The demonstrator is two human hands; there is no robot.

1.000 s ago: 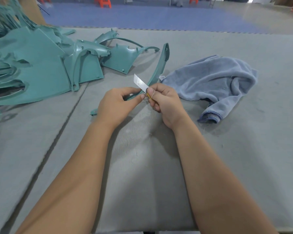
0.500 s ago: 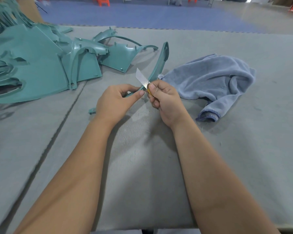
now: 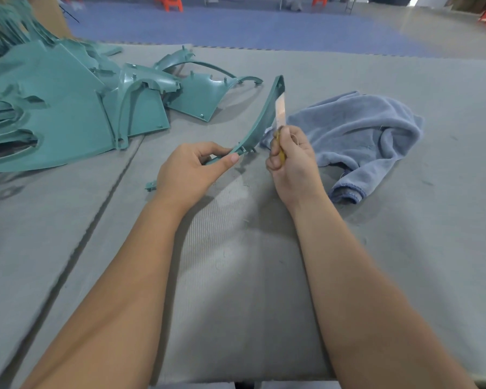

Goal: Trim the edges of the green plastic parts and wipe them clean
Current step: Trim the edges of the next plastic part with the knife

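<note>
Left hand point(image 3: 191, 169) pinches low end of curved green strip point(image 3: 260, 123), fingers point(image 3: 227, 162) closed on it. Strip arcs up over grey tabletop point(image 3: 236, 276). Right hand point(image 3: 292, 161) grips knife point(image 3: 280, 113), blade up, beside strip. Blue towel point(image 3: 357, 136) just right. Pile of green parts point(image 3: 68, 108) far left.

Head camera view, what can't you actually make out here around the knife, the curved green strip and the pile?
- Knife handle: only a yellow sliver shows; the right hand wraps it.
- Blade: motion-blurred, so contact with the curved green strip is unclear.
- Strip's near end: covered by the left hand.
- Pile of green parts: cut off by the left edge and blurred.
- Blue cloth: its near-left corner sits behind the right hand.
</note>
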